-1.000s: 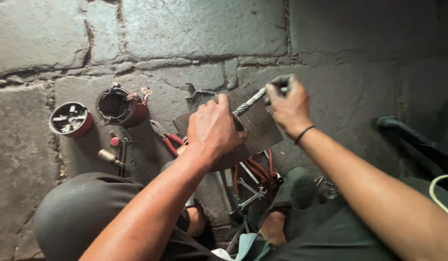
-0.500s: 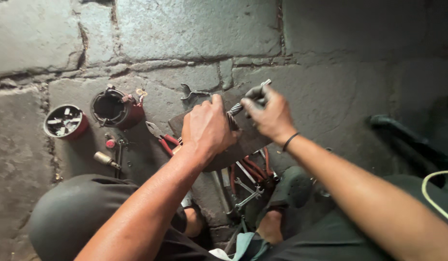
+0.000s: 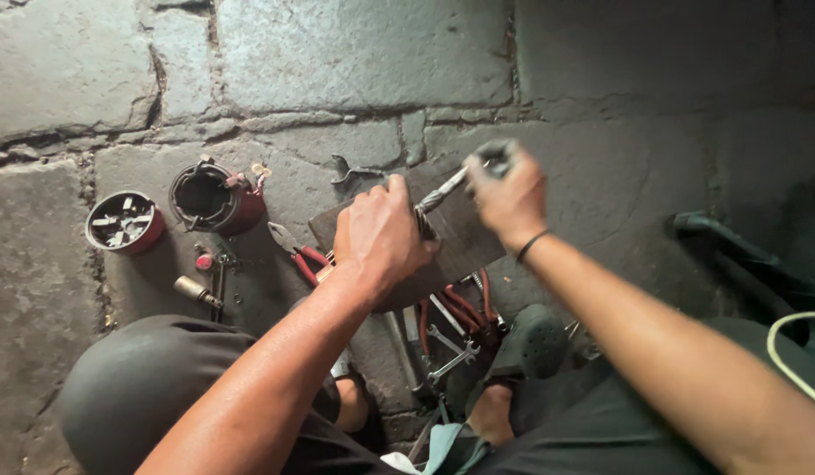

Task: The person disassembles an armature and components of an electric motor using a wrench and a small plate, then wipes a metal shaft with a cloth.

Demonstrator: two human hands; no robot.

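Observation:
My left hand point(image 3: 381, 233) is closed around a small part pressed against a dark wooden board point(image 3: 460, 242) on the stone floor. My right hand point(image 3: 509, 189), blurred by motion, grips the handle end of a metal rod-like tool point(image 3: 443, 192) that slants down to the part under my left hand. What exactly the left fingers hold is hidden.
A red motor housing point(image 3: 216, 198) and a red round fan part point(image 3: 124, 222) sit left on the stone slabs. Red-handled pliers point(image 3: 295, 251), a wrench point(image 3: 350, 167), small brass pieces point(image 3: 194, 288) and several spanners point(image 3: 451, 347) lie around the board. A dark shoe point(image 3: 535, 339) is below.
My right hand swung with the tool, first inward toward the left hand, then back up and out; it is now blurred. The left hand stayed on the board.

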